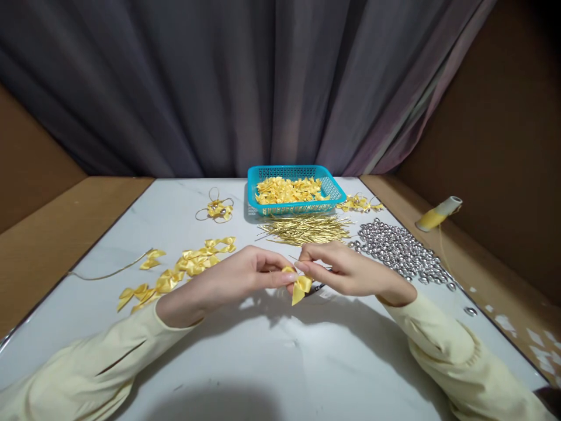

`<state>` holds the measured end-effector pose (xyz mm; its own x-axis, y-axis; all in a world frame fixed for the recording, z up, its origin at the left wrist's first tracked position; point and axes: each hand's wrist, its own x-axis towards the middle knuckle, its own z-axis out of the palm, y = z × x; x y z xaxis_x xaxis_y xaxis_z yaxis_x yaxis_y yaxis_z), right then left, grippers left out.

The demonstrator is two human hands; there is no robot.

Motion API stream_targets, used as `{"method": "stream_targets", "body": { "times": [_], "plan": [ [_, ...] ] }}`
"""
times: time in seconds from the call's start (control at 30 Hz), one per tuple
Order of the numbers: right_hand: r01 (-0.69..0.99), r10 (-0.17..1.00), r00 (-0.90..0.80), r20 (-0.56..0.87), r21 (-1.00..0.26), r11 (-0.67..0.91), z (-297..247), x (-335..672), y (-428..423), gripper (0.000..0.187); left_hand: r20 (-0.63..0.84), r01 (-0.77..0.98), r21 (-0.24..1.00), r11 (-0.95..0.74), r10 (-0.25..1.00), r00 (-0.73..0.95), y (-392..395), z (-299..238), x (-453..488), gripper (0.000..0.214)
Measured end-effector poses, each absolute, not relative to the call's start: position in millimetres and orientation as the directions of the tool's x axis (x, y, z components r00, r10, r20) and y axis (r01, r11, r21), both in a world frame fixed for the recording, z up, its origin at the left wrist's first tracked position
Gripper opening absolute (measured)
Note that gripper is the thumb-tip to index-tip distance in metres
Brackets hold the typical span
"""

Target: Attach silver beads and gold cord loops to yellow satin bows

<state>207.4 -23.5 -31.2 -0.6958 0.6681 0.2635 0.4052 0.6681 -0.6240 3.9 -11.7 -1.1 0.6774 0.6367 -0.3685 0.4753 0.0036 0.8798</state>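
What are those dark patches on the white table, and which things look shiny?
Head view: they look like shadows, soft-edged under the left hand and right hand, with a rounded one at the bottom; head view again: silver pieces glint, and yellow bows have a softer sheen.

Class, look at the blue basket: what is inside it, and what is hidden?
Inside the blue basket lies a heap of yellow ribbon pieces; whatever is beneath the heap's top layer cannot be seen.
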Motion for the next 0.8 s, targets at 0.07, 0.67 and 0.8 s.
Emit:
{"method": "stream_targets", "body": {
  "times": [0.07,0.67,0.8],
  "plan": [
    [0.412,0.69,-0.684,0.238,-0.654,0.634,-31,209,-22,0.026,-0.365,0.49,0.872,-0.018,0.642,0.674,-12,0,4,0.032],
    [0.239,0.722,-0.687,0.079,-0.914,0.328,-46,211,-16,0.031,-0.379,0.483,0.876,0.013,0.638,0.67,-11,-1,5,0.031],
    [0.159,0.781,-0.61,0.133,-0.945,0.285,-46,224,-7,0.031,-0.405,0.456,0.886,0.083,0.616,0.676,-12,2,4,0.026]
  ]
}}
